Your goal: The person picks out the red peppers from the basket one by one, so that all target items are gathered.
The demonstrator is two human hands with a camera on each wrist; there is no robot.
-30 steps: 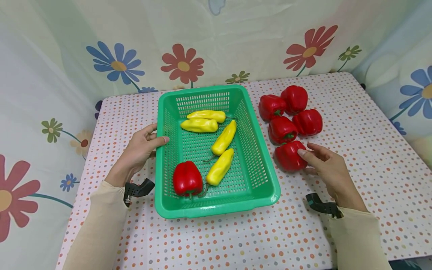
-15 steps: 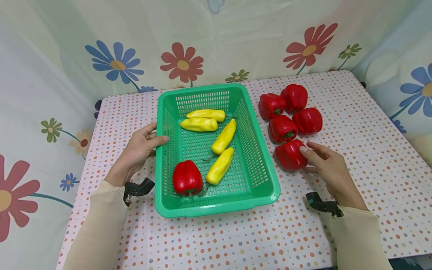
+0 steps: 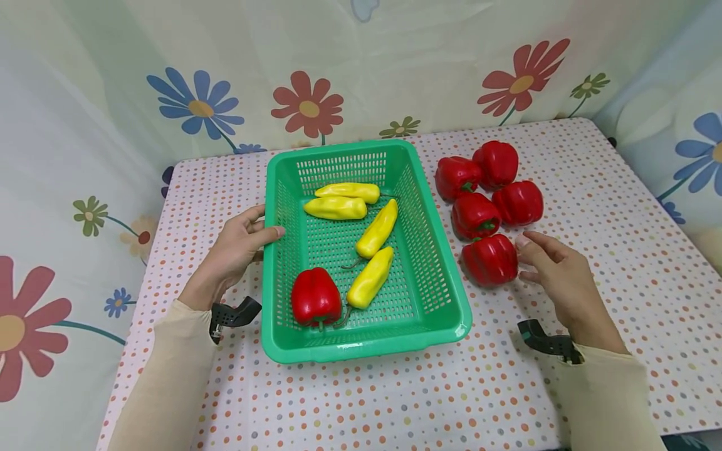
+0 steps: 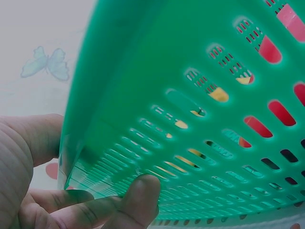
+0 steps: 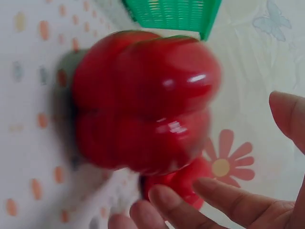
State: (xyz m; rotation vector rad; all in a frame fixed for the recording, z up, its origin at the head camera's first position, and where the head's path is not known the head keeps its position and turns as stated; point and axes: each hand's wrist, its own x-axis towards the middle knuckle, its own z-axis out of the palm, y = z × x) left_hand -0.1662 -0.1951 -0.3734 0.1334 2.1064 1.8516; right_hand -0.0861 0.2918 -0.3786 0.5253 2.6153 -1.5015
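Note:
My left hand [image 3: 235, 245] grips the left rim of a green plastic basket [image 3: 366, 352], its thumb over the edge and its fingers on the slotted outer wall [image 4: 181, 138]. Inside the basket lie one red bell pepper [image 3: 316, 297] and several long yellow peppers [image 3: 370, 277]. To the right of the basket, my right hand [image 3: 561, 275] is just beside the nearest red bell pepper [image 3: 489, 260], its fingers loosely spread and holding nothing. In the right wrist view a gap shows between the thumb and that bell pepper [image 5: 147, 105].
Several more red bell peppers [image 3: 475, 216] cluster behind the nearest one, close to the basket's right side. A dotted cloth covers the table [image 3: 361, 413]. A flowered curtain [image 3: 429, 69] hangs behind and at both sides.
My right hand has drawn slightly right, and its thumb has come off the nearest red bell pepper. My left hand keeps its grip on the basket.

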